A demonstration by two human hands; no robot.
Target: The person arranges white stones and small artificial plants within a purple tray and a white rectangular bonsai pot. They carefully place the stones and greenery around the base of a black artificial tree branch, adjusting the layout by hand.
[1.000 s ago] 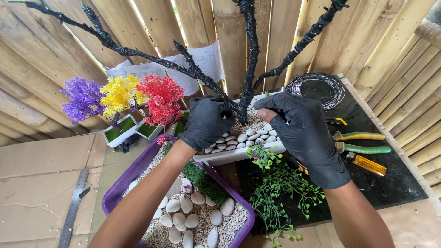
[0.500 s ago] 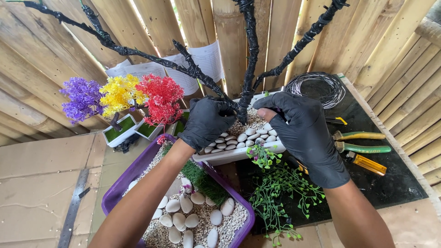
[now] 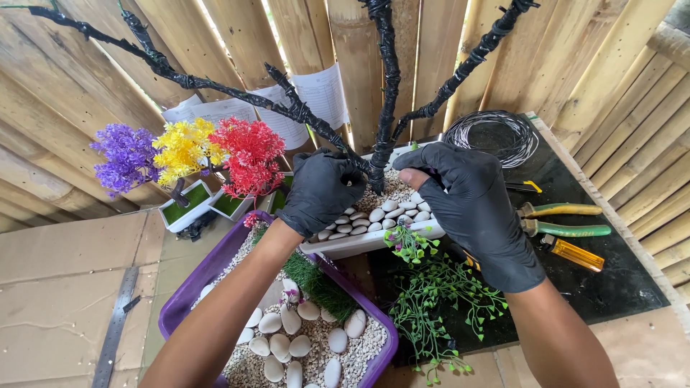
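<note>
Head view: a bare tree of black-wrapped branches [image 3: 388, 86] rises from a white rectangular pot [image 3: 374, 241] filled with pale pebbles on the counter [image 3: 611, 287]. Both black-gloved hands rest at the trunk base: the left hand [image 3: 320, 190] curls closed on the pebbles, the right hand [image 3: 467, 197] bends loosely beside the trunk, gripping nothing visible. A purple tray [image 3: 194, 287] of pebbles lies in front of the pot, pliers [image 3: 568, 219] to its right.

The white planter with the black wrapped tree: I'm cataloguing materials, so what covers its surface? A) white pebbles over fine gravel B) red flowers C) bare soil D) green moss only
A: the white planter under the left hand and right hand is topped with white pebbles lying on fine gravel around the base of the black wrapped trunk.
</note>
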